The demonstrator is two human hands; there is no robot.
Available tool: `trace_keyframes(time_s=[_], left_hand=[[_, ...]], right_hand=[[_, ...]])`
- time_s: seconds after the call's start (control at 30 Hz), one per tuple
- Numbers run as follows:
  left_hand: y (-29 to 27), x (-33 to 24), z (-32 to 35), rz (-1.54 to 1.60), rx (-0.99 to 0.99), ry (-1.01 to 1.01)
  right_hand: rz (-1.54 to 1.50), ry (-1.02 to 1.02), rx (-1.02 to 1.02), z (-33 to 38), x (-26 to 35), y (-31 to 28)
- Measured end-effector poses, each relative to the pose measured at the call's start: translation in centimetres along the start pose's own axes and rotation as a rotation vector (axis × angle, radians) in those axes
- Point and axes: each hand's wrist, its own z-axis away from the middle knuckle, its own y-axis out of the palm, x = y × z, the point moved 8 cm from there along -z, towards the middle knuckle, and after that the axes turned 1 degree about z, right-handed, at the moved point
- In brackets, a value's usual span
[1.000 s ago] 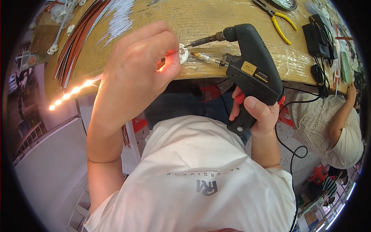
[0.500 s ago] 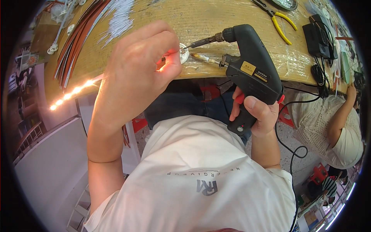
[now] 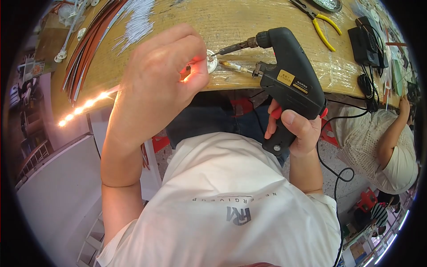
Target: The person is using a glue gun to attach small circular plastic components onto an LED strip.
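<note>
My right hand [image 3: 300,131] is wrapped around the grip of a black soldering gun [image 3: 296,66], with fingers at its red trigger. The gun's thin tip reaches left to a small round white disc [image 3: 212,62] at the table's near edge; whether they touch is hard to tell. My left hand [image 3: 164,71] is closed in a pinch over the disc's left side. Bright light glows red through its fingertips. A lit LED strip [image 3: 82,109] runs behind the left wrist toward those fingers, though the hand hides the pinched part. Below the tip, a brown-ended nozzle [image 3: 238,66] extends from the gun.
Brown and white strips [image 3: 91,49] and a pile of thin white pieces [image 3: 138,22] lie on the wooden table [image 3: 240,20]. Yellow-handled pliers [image 3: 327,31] and a black power adapter [image 3: 364,44] are to the right. A cable [image 3: 318,155] hangs from the gun. Another person [image 3: 378,138] sits at right.
Both hands stay almost in place, and the soldering gun shifts only very slightly. The small red light on its grip, seen earlier, no longer shows.
</note>
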Motion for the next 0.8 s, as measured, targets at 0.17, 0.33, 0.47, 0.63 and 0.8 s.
trace_keyframes(time_s=[0.17,0.33,0.47,0.63,0.8], left_hand=[[-0.04,-0.08,0.0,0.006,-0.015,0.014],[-0.02,-0.05,0.1,0.002,-0.021,-0.002],[-0.02,0.03,0.14,0.001,-0.015,-0.01],[-0.03,0.0,0.21,-0.005,-0.03,0.004],[-0.11,-0.03,0.3,0.006,-0.049,0.012]], right_hand=[[0.031,0.005,-0.03,-0.08,0.11,0.07],[0.03,0.012,-0.009,-0.08,-0.06,0.14],[0.031,0.01,-0.012,-0.06,-0.04,0.14],[0.018,0.013,-0.007,-0.14,-0.16,0.14],[-0.039,0.005,0.038,-0.02,-0.4,0.11]])
